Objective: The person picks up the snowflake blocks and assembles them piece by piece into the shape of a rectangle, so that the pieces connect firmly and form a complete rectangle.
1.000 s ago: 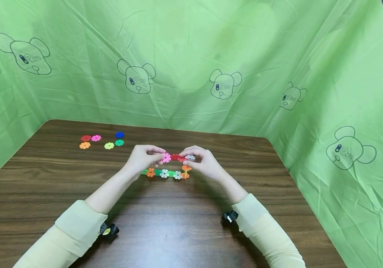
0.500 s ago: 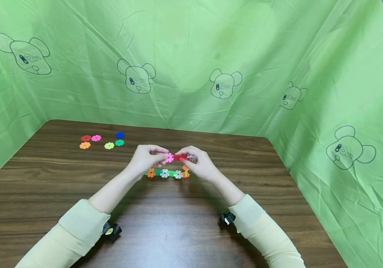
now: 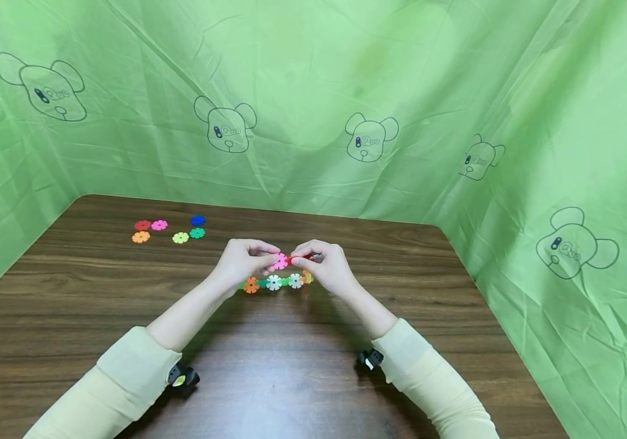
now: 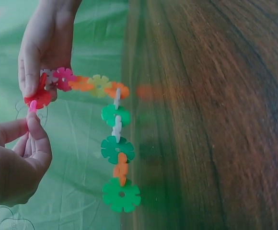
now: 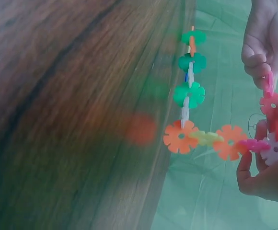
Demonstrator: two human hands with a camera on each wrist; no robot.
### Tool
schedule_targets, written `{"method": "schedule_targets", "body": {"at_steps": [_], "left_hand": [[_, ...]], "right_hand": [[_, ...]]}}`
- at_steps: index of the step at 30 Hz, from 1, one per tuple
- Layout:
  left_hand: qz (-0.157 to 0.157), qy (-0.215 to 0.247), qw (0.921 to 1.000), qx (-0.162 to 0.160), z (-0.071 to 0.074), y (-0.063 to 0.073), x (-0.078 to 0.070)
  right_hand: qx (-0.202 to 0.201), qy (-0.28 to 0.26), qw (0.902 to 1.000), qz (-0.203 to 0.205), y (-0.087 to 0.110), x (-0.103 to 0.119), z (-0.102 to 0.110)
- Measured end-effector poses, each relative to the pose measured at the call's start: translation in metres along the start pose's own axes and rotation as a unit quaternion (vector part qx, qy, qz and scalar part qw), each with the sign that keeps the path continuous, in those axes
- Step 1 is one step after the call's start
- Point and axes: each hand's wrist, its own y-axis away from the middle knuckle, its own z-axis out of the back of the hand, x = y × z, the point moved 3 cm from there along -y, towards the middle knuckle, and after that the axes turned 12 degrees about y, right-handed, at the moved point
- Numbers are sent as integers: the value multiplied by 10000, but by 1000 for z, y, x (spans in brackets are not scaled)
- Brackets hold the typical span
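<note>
My left hand (image 3: 239,263) pinches a pink flower-shaped interlocking disc (image 3: 280,261) by its edge. Thumb and fingers of my right hand (image 3: 334,269) grip the red discs (image 4: 40,99) beside it. In both wrist views the pink disc meets a red disc at its rim. From the right hand a chain runs on through a white disc (image 5: 275,148), a pink one, then orange (image 5: 231,142) and yellow. At an orange corner disc (image 5: 181,137) it bends into a side of green (image 4: 121,194), white (image 3: 273,282) and orange discs. The right fingers partly cover the red and white discs.
Loose discs lie at the back left of the brown wooden table (image 3: 275,366): red (image 3: 142,225), pink (image 3: 159,225), orange (image 3: 141,237), yellow-green (image 3: 180,238), green (image 3: 197,233) and blue (image 3: 198,220). A green printed curtain (image 3: 302,73) encloses the table's back and right sides.
The left hand has shifted slightly right with the pink disc, closer to the right hand. The red pieces have turned more edge-on, and the chain has moved slightly right and turned at its right end.
</note>
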Motion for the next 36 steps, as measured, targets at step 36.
{"method": "schedule_targets", "body": {"at_steps": [36], "left_hand": [[-95,-346,9988,344,7,0,-4]], "right_hand": [[412,-12,9964,-747,-2,-37,1]]}}
